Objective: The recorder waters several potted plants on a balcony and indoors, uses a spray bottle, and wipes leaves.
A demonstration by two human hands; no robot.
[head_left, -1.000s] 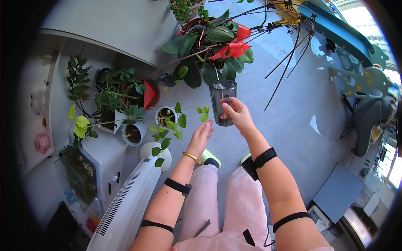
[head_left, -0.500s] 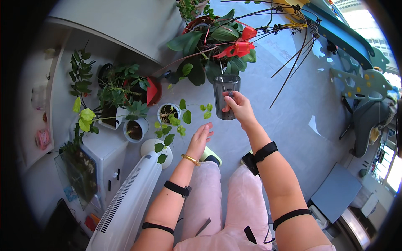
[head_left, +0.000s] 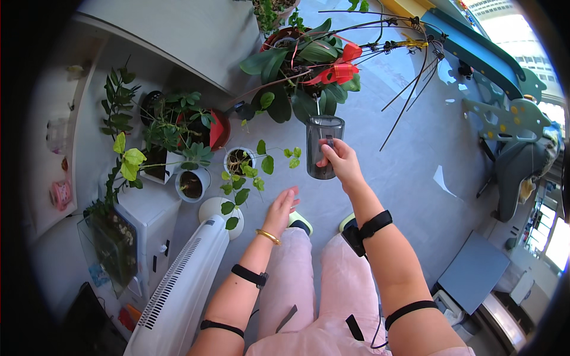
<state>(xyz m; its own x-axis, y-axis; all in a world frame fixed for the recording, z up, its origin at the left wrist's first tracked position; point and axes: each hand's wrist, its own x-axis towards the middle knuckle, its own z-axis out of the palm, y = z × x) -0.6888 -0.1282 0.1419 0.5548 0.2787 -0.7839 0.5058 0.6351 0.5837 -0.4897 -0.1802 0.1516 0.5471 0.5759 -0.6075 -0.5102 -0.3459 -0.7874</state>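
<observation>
My right hand (head_left: 335, 155) is shut on the handle of a smoky grey see-through jug (head_left: 317, 167), held upright. A thin pale stick or spout rises at the jug's far side, in front of a large broad-leaved plant (head_left: 273, 65) with a red bow (head_left: 333, 73). My left hand (head_left: 285, 204) is open with nothing in it, below and left of the jug, beside a leafy climber in a small white pot (head_left: 231, 165). A second pale pot (head_left: 201, 181) stands left of that one.
More plants (head_left: 166, 118) crowd a recess under a grey cabinet (head_left: 166, 29) at left. A white tower appliance (head_left: 178, 279) and a glass tank (head_left: 110, 249) are at lower left. A blue slide (head_left: 463, 47) and a grey rocking toy (head_left: 516, 172) stand at right.
The jug and my right hand rose a little, then came down again and slightly right in the picture. My left hand has also shifted a little downward.
</observation>
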